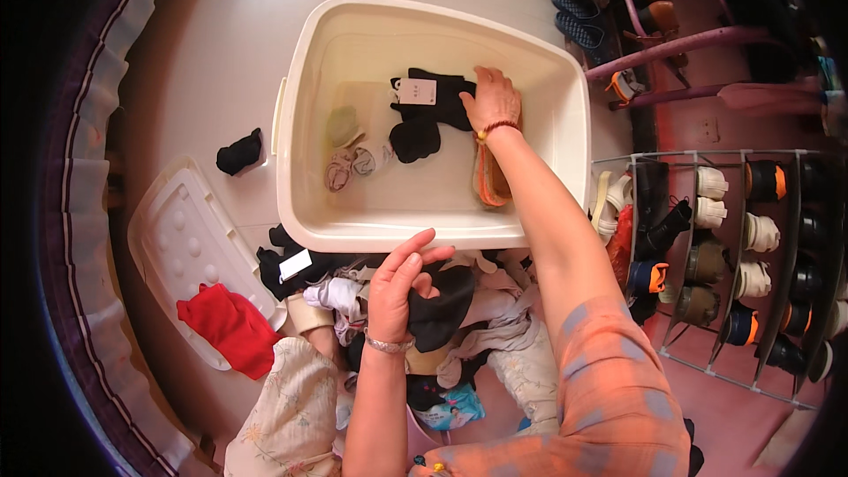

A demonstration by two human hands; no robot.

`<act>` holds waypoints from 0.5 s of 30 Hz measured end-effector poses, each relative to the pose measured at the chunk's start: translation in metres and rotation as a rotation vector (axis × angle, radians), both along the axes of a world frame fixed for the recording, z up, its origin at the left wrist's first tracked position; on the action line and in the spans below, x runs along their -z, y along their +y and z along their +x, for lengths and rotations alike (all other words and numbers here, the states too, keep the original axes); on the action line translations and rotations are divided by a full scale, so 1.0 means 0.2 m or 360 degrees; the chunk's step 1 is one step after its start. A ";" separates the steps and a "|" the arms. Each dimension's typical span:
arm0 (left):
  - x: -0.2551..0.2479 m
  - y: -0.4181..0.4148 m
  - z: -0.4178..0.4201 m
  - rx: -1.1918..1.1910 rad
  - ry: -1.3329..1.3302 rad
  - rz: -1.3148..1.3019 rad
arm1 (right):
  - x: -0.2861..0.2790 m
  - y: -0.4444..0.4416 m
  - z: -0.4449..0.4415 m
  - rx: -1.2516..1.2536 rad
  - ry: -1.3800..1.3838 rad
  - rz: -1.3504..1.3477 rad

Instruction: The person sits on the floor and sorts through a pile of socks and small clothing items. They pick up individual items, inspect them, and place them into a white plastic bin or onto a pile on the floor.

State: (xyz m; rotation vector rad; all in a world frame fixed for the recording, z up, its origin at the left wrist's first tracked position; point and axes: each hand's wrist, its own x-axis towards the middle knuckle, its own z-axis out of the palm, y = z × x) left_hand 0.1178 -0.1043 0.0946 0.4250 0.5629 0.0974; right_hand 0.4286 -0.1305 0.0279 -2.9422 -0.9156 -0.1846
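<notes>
A cream plastic storage bin [424,228] stands in front of me. Inside it my right hand [495,98] lies palm down, fingers extended and thumb apart, at the right end of black socks [447,101] with a paper tag. Beneath my right wrist is a folded brown and orange textile [491,175], partly hidden. A rolled black garment [415,140] and several small rolled socks [351,162] lie on the bin's floor. My left hand [401,291] hovers empty near the bin's front edge, fingers apart, above a pile of mixed clothing [493,318].
To the left, a white lid [182,238] carries a red garment [232,331]. A black rolled garment [239,152] rests on the tiled floor. Metal racks of shoes [712,205] stand on the right. A curtain [99,212] hangs at far left; a blue packet [457,409] lies below the clothing.
</notes>
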 end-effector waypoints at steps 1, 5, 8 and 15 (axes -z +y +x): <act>0.01 0.00 0.00 0.0013 -0.0020 -0.0021 | 0.05 -0.01 -0.01 -0.0203 0.0072 -0.0184; 0.02 0.00 -0.02 -0.0001 0.0007 -0.0015 | 0.10 -0.03 -0.08 -0.0493 0.0245 -0.0504; 0.07 -0.02 -0.02 0.0003 0.0056 -0.0085 | 0.08 -0.10 -0.12 -0.0474 0.0309 -0.0116; 0.44 -0.14 -0.22 -0.0741 0.0569 -0.0520 | -0.65 -0.01 -0.95 -0.0738 0.1281 0.0989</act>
